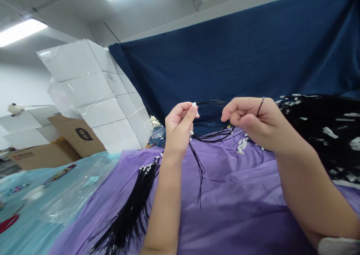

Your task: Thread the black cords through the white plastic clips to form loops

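Observation:
A white tab (195,108) sits between the thumb and fingers of my left hand (180,122), which is closed on a bundle of thin black cords (213,139). The cords bow out to the right in a loop, and loose ends hang below the hand. Close to the loop's far side is my right hand (250,116), its fingers curled in; what they hold, if anything, is hidden. A thin dark band (260,107) crosses the back of this hand. Left of my forearm lies a thick bunch of black cords (132,210) with white tabs at its upper end.
Purple sheeting (225,202) covers the table. A large black heap with white pieces (323,135) lies at right, near small white scraps (242,145). White boxes (109,97) and an open cardboard box (50,153) stand at left. Behind hangs a blue cloth (225,60).

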The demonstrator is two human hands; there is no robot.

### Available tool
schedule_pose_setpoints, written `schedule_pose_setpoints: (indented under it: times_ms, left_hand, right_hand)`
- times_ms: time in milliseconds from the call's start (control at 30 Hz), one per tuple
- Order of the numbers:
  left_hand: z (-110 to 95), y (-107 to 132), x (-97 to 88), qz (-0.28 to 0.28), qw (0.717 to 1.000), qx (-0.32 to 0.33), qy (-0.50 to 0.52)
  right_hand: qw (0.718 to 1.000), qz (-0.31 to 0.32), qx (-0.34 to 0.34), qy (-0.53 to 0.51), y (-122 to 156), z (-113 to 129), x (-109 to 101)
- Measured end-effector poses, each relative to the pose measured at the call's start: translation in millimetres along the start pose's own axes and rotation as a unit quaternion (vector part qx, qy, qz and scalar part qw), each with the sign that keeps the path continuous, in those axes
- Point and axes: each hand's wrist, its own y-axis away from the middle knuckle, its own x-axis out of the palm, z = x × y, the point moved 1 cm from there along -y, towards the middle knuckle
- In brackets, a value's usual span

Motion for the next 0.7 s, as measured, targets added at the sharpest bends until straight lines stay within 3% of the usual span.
schedule_pose_setpoints:
  times_ms: [100, 200, 433, 700]
  left_hand:
    - [0, 0, 0.9, 0.0, 1.0, 0.002, 0.004]
    - [0, 1, 2.1, 0.001, 1.0, 0.008, 0.0]
    - [-2, 3, 3.1, 0.026, 0.999, 0.013, -0.029]
    - [-3, 6, 3.4, 0.056, 0.998, 0.019, -0.015]
  right_hand:
    - [1.0, 0.008, -0.004, 0.012, 0, -2, -1]
    - [0.999, -0.005, 0.042, 0.032, 1, -2, 0]
    - [0.988, 0.112, 0.098, 0.044, -1, -5, 9]
    - [0.985, 0.127, 0.116, 0.019, -3, -8, 16]
